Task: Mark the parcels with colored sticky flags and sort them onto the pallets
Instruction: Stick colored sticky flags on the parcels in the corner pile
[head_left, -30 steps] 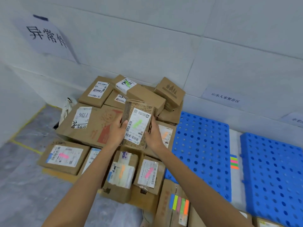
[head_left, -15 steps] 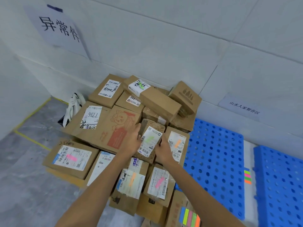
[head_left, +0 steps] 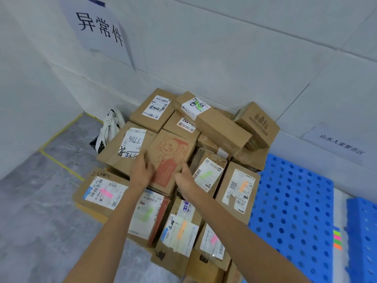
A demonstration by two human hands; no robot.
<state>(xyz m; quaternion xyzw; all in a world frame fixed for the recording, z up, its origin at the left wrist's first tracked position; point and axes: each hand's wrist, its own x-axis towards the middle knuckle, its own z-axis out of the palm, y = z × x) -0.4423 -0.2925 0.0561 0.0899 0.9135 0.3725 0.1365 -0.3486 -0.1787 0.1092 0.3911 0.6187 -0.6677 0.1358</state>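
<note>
Both hands are relaxed and grip nothing. The left hand (head_left: 142, 172) rests on the brown cat-printed carton (head_left: 169, 152). The right hand (head_left: 186, 179) has the small brown cardboard parcel with a green sticky flag (head_left: 208, 174) lodged just to its right. Placing seems finished, and the next move is probably to reach for an unflagged parcel.

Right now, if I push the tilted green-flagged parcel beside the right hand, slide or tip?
Probably stiff: the green-flagged parcel is a square-edged cardboard box. It lies tilted against neighbouring boxes, so a push may shift or tip it. Weight cannot be judged.

Bare forearms (head_left: 114, 231), left hand (head_left: 141, 173), right hand (head_left: 186, 181)
</note>
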